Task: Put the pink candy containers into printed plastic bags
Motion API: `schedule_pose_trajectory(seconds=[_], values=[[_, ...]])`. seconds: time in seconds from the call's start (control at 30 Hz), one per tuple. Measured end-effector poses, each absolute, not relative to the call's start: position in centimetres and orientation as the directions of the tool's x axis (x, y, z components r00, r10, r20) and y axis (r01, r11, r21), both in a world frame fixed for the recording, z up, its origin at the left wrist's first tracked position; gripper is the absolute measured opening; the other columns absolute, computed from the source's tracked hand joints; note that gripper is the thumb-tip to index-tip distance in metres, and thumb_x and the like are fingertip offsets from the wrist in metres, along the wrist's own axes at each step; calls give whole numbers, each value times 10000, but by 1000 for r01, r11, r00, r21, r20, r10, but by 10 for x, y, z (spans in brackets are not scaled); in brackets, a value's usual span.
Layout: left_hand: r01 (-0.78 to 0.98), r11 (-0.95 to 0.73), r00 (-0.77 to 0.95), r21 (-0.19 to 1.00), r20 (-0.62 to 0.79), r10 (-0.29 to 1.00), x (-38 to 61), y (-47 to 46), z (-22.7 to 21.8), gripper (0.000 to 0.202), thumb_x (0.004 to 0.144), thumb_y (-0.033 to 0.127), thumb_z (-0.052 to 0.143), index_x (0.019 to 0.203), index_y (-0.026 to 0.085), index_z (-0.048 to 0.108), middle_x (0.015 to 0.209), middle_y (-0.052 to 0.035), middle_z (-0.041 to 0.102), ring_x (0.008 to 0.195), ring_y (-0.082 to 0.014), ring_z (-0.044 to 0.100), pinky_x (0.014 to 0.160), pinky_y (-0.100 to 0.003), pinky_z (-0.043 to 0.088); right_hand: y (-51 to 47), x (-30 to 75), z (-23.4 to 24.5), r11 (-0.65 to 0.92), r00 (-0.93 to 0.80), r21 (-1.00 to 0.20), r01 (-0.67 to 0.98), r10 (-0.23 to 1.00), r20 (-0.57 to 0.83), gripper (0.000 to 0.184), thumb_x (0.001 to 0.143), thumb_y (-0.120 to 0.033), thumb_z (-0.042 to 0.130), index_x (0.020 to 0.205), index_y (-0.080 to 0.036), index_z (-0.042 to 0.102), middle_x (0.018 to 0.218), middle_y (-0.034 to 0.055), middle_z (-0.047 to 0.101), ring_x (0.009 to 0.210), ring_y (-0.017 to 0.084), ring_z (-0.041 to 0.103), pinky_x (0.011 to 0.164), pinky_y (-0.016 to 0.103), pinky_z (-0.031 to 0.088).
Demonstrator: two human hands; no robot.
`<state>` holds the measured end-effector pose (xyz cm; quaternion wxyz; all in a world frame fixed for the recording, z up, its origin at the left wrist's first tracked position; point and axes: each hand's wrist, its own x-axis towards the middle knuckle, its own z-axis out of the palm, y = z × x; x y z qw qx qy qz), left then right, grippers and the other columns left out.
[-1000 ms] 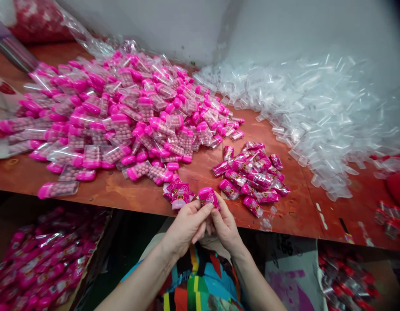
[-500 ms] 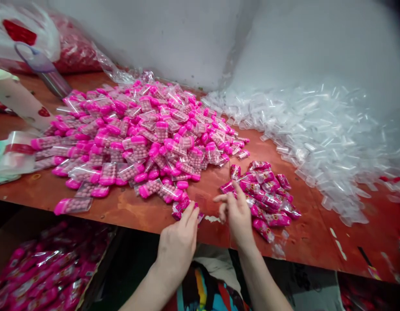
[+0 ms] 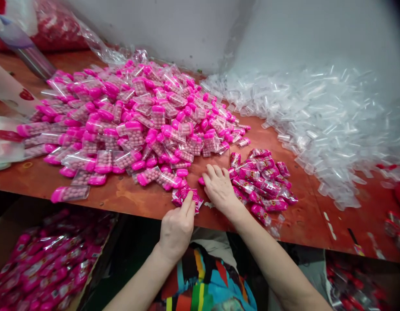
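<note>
My left hand (image 3: 177,222) is at the table's front edge, its fingers pressed together on a small stack of flat printed pink wrappers (image 3: 183,195). Just to its right, my right hand (image 3: 219,186) curls palm-down over the table. A bright pink end (image 3: 201,181) shows at its fingertips. It looks like the cap of a candy container, and the rest is hidden under the hand. Right of this hand is a heap of wrapped candy containers (image 3: 264,185) in shiny printed pink film. Behind both hands spreads a large pile of clear containers with pink caps and small pink balls (image 3: 135,134).
Clear plastic pieces (image 3: 316,129) are heaped at the right against the wall. A box of pink wrapped packs (image 3: 47,263) stands below the table at the left. A tumbler (image 3: 31,52) and a clear plastic roll (image 3: 7,138) occupy the left side of the red table (image 3: 303,220).
My right hand has moved left from the wrapped heap, turned palm-down and closed over a pink-ended piece. My left hand stays on the wrappers. The view has shifted slightly.
</note>
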<state>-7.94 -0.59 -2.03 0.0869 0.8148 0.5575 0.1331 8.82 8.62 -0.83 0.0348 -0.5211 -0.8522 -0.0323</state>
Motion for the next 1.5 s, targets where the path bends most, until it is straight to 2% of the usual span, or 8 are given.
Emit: schedule_pose_trajectory(seconds=[0.13, 0.27, 0.47, 0.57, 0.67, 0.77, 0.97, 1.5], values=[[883, -388, 299, 264, 320, 899, -83, -5, -15, 342, 916, 176, 470, 1192, 180, 671, 1332, -167, 583, 677, -207, 670, 658, -323, 477, 60, 102, -2, 255, -202, -446, 858, 966, 163, 56, 822, -194, 568, 862, -156, 576, 863, 88, 626, 837, 233, 553, 780, 368, 425], [861, -426, 213, 278, 565, 797, -80, -2, -4, 299, 865, 155, 574, 1144, 182, 675, 1290, -173, 618, 651, -194, 663, 643, -316, 494, 32, 92, 1, -125, 143, -958, 259, 986, -90, 137, 829, -307, 597, 842, -210, 501, 652, -56, 492, 546, 119, 451, 542, 243, 385], [750, -445, 132, 490, 547, 826, -59, -5, 4, 348, 848, 173, 616, 1195, 201, 627, 1338, -170, 582, 795, -212, 679, 712, -325, 519, 17, 79, 4, -194, 99, -946, -259, 969, -226, 253, 736, -308, 742, 868, -206, 552, 717, -54, 544, 552, 88, 461, 515, 214, 375], [525, -206, -70, 826, 283, 957, -56, -3, 15, 385, 839, 274, 638, 1217, 207, 610, 1203, -122, 650, 733, -178, 650, 663, -296, 516, 18, 92, 11, -154, 97, -969, -192, 980, -175, 205, 751, -260, 729, 866, -206, 569, 772, -43, 568, 577, 82, 471, 526, 206, 380], [199, 54, 73, 979, -70, 995, -59, 4, 27, 169, 813, 335, 655, 857, 182, 710, 762, -23, 662, 555, -121, 543, 525, -232, 439, 18, 105, 18, -160, -5, -978, -136, 987, -161, 189, 773, -259, 721, 889, -207, 581, 826, -27, 591, 603, 84, 493, 537, 206, 392], [-31, 303, 148, 953, -295, 944, -59, 9, 31, 303, 783, 350, 682, 559, 169, 585, 473, 47, 439, 433, -77, 386, 428, -198, 309, 14, 106, 17, -166, -1, -970, -177, 986, -168, 227, 763, -272, 740, 915, -216, 581, 799, -37, 591, 607, 85, 514, 564, 212, 426], [-395, 508, 137, 765, -498, 856, -45, 5, 21, 320, 714, 331, 764, 555, 145, 558, 380, 86, 353, 350, -28, 270, 397, -186, 225, 3, 88, 8, -181, 67, -954, -239, 977, -202, 354, 734, -241, 763, 1035, -228, 577, 882, -18, 635, 766, 124, 608, 727, 258, 502], [-498, 543, 160, 676, -544, 824, -24, 7, 22, 388, 722, 386, 765, 543, 152, 513, 361, 45, 440, 344, -56, 365, 396, -203, 275, 6, 80, 8, -17, 217, -999, -39, 976, -25, 124, 822, -248, 627, 917, -215, 553, 807, -35, 551, 656, 110, 527, 623, 240, 451]])
